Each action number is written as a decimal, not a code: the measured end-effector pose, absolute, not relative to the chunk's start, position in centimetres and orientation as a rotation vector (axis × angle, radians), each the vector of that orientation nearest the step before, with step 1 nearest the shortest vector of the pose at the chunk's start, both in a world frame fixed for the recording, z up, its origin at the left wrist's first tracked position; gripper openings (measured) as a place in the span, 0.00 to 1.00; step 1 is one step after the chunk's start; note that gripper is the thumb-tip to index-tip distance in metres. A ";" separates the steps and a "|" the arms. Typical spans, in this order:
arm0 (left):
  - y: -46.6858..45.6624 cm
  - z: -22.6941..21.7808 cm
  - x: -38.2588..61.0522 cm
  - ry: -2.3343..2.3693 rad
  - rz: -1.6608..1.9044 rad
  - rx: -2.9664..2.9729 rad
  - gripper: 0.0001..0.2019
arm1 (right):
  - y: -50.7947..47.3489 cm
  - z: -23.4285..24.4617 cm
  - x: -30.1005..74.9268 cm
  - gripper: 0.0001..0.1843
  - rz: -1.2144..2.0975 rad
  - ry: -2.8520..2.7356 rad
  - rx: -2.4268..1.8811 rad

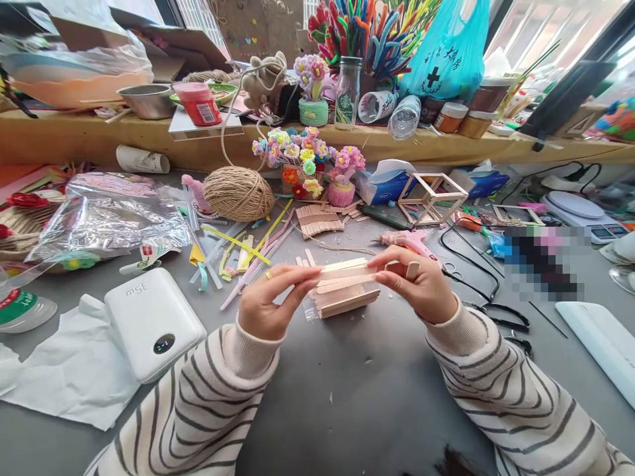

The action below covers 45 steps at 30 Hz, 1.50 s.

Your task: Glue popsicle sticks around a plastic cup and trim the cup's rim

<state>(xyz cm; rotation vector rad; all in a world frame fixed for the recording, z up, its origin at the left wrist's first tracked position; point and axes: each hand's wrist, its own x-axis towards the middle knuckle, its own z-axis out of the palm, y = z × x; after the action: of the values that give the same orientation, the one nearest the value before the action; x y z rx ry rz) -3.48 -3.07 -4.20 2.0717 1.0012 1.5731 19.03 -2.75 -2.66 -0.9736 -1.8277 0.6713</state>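
My left hand (272,299) pinches the left end of a wooden craft stick (347,272) between thumb and fingertips. At the other end, the thumb and fingertips of my right hand (417,281) close on the same stick. The rounded tip of another stick (413,270) pokes out between my right fingers. Just below the held stick is a small piece built of craft sticks (348,303), standing on the grey table (322,403). Whether the held stick touches it, I cannot tell. Behind lies a bundle of loose craft sticks (320,221).
A pink glue gun (404,241) with a black cord lies behind my right hand, scissors (452,271) beside it. A twine ball (239,193), a stick-built cube frame (431,198) and flowers (302,155) stand further back. A white power bank (155,324) is at left.
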 end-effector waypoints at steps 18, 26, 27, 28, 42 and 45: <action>-3.8 -5.4 -3.6 1.016 1.445 2.513 0.16 | -4.2 -4.0 19.7 0.07 0.098 -2.075 -0.903; -3.9 -6.1 -4.2 1.088 1.329 2.577 0.20 | -3.9 -4.5 20.5 0.09 0.124 -2.099 -0.929; -3.9 -6.2 -4.3 1.087 1.334 2.582 0.18 | -3.9 -4.5 20.4 0.09 0.126 -2.099 -0.935; -3.9 -6.2 -4.4 1.077 1.342 2.598 0.17 | -3.9 -4.6 20.4 0.08 0.129 -2.100 -0.938; -4.0 -6.1 -4.0 0.942 1.321 2.779 0.12 | -3.9 -4.9 20.1 0.08 0.191 -2.072 -0.988; -4.0 -6.1 -4.1 0.925 1.321 2.788 0.12 | -3.8 -4.9 20.1 0.09 0.248 -2.052 -1.027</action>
<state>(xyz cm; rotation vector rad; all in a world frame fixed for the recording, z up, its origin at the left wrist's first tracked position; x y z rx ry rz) -4.11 -3.97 -6.05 2.7876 0.9252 1.3210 20.06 -3.77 -4.94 -1.0267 -2.0522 0.2482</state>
